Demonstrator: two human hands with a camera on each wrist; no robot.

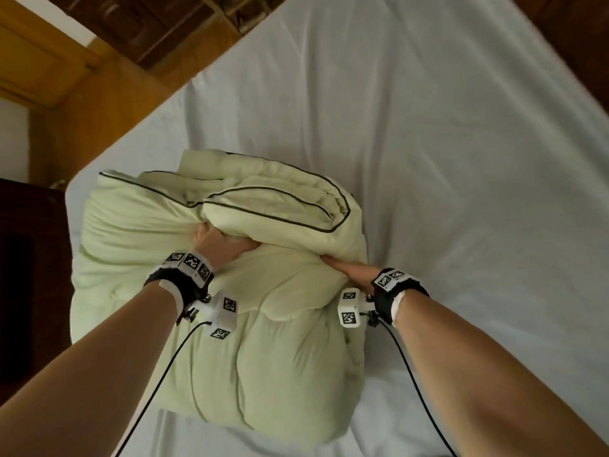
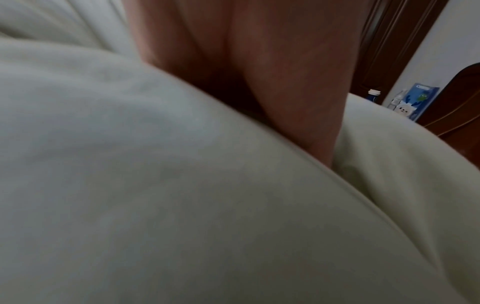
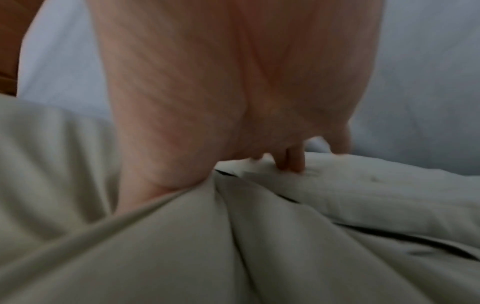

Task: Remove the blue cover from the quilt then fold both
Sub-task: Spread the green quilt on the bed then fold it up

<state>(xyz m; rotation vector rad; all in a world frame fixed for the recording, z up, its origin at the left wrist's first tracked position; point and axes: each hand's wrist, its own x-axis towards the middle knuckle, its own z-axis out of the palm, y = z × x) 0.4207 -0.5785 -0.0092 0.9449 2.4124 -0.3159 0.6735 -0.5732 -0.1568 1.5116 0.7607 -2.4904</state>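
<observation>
A pale green quilt [image 1: 263, 324] with dark piping lies folded into a thick bundle on the bed. My left hand [image 1: 217, 242] is pushed into the crease under the bundle's top fold, and its fingertips are hidden in the left wrist view, where the quilt [image 2: 182, 185] fills the frame. My right hand [image 1: 342, 268] reaches into the same crease from the right. In the right wrist view its fingers [image 3: 293, 162] curl down onto a piped quilt edge [image 3: 363, 195], thumb beside them. Pale blue fabric [image 1: 428, 127] covers the bed; I cannot tell cover from sheet.
The bed's left edge runs diagonally beside wooden flooring [image 1: 99, 103] and a dark wooden cabinet [image 1: 29, 275]. In the left wrist view a bottle [image 2: 374, 96] and a blue printed package [image 2: 420, 100] stand beyond the quilt. Flat blue fabric stretches right of the bundle.
</observation>
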